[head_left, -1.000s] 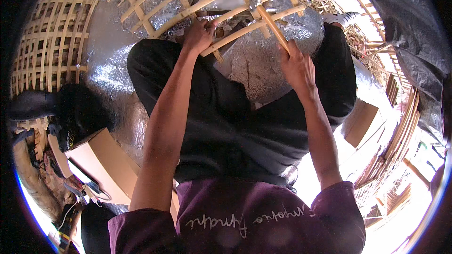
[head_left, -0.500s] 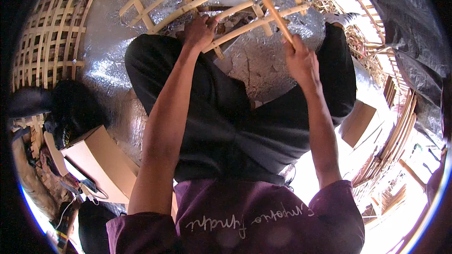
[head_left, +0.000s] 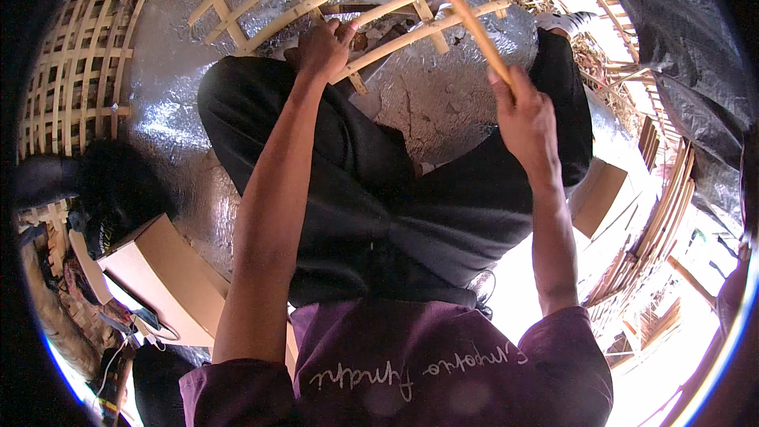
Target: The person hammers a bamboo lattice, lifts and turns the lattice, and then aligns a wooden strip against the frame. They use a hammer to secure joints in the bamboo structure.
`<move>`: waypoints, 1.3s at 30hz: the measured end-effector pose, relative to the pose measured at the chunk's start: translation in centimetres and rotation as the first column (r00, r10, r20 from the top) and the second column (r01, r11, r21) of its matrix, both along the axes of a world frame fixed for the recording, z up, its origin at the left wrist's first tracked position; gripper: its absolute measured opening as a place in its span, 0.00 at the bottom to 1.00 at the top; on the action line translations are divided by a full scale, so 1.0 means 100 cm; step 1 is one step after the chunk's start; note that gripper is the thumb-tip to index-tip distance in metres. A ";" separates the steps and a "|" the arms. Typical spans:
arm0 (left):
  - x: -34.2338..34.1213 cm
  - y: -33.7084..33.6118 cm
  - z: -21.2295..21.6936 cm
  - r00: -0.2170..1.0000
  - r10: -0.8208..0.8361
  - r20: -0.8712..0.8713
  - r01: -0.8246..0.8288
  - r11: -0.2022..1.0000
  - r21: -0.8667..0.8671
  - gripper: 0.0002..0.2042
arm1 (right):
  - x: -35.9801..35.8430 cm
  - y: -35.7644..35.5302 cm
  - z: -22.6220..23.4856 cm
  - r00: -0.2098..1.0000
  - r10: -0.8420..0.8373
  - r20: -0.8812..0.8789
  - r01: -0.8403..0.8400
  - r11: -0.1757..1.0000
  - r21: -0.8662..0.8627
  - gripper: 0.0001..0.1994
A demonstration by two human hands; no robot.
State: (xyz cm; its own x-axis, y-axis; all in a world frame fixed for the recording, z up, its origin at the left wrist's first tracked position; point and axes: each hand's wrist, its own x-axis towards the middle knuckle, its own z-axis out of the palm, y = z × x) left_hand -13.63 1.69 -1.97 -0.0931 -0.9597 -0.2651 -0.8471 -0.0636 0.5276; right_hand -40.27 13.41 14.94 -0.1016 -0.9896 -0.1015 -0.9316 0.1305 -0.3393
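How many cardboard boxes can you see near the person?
2. One open cardboard box sits on the floor by the person's left side, and another cardboard box sits by the right leg. More may be hidden behind the person's body.

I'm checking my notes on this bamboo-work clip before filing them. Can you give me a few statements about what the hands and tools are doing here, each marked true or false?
1. The right hand grips a hammer by its wooden handle. True.
2. The left hand holds a saw. False: it rests on a slat of the curved bamboo frame, with no tool in it.
3. The hammer's metal head is up near the frame's slats. True.
4. The person stands over a workbench. False: they sit cross-legged on silvery floor sheeting.
5. A cardboard box lies to the person's left. True.
6. The woven bamboo lattice panel lies across the person's lap. False: it lies apart, on the floor at far left.
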 end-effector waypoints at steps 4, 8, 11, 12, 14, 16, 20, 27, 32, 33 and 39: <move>0.001 -0.003 -0.003 0.999 -0.017 -0.036 0.018 0.999 0.033 0.33 | 0.012 0.005 0.009 0.969 -0.035 0.243 0.088 0.973 -0.212 0.11; -0.005 0.001 -0.009 1.000 0.015 0.005 -0.014 0.999 -0.052 0.27 | -0.020 0.012 -0.056 0.992 -0.051 -0.116 0.061 0.995 0.083 0.11; -0.004 0.001 -0.001 1.000 -0.024 0.018 0.022 0.994 0.105 0.36 | -0.017 0.001 -0.027 0.996 -0.053 -0.073 0.060 0.994 0.090 0.12; -0.001 -0.003 -0.006 0.999 0.010 0.043 -0.012 0.999 0.032 0.36 | -0.012 -0.001 -0.018 0.999 -0.050 -0.003 0.050 0.999 0.008 0.12; 0.000 -0.004 -0.006 1.000 -0.011 0.014 0.011 1.000 0.025 0.36 | -0.004 0.002 -0.003 0.991 -0.039 0.127 0.056 0.989 -0.135 0.13; 0.001 -0.006 -0.003 0.999 -0.021 -0.028 0.022 0.999 0.033 0.34 | -0.002 0.006 -0.010 0.984 -0.009 0.176 0.042 0.982 -0.186 0.12; -0.006 -0.001 0.006 0.999 -0.030 -0.030 0.031 0.999 0.013 0.30 | -0.017 0.025 -0.057 0.994 -0.068 -0.082 0.071 0.997 0.039 0.12; -0.007 -0.001 0.015 0.999 -0.045 0.003 0.044 0.993 0.114 0.32 | -0.027 0.030 -0.056 0.945 -0.129 0.301 0.187 0.967 -0.173 0.14; -0.009 0.007 -0.003 0.994 0.010 -0.106 -0.031 0.980 -0.197 0.25 | -0.006 0.066 -0.066 0.221 -0.560 0.798 0.465 0.780 0.419 0.16; -0.012 0.008 -0.003 0.991 0.025 -0.133 -0.057 0.969 -0.241 0.23 | -0.001 0.073 -0.075 0.196 -0.572 0.797 0.488 0.761 0.426 0.17; 0.005 0.000 -0.021 0.997 0.020 -0.071 -0.035 0.975 -0.219 0.26 | -0.001 0.073 -0.069 0.080 -0.477 0.875 0.507 0.776 0.376 0.17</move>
